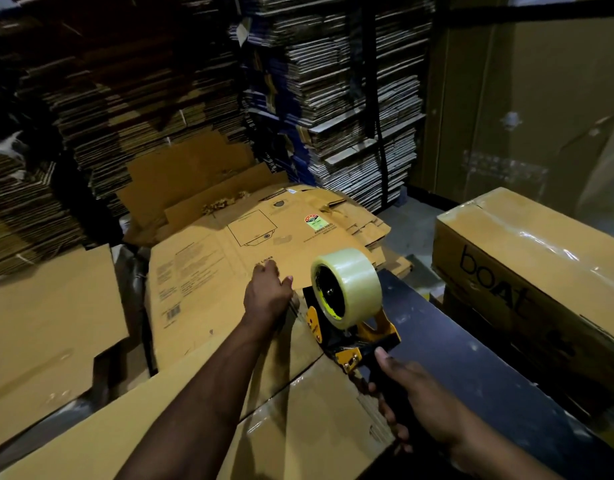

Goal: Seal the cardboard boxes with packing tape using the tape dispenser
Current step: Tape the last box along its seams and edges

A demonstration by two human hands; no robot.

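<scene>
Cardboard flaps of a brown box (291, 393) meet beneath a yellow tape dispenser (347, 327), its clear tape roll (350, 285) standing upright at the box's far end. A person's right hand (416, 403) curls around the dispenser's handle just behind the roll, while the left hand (267, 296) grips the box's far edge, beside the dispenser. Flattened cartons (250, 244) lie beyond; a taped "boAt" box (527, 258) sits to the right.
</scene>
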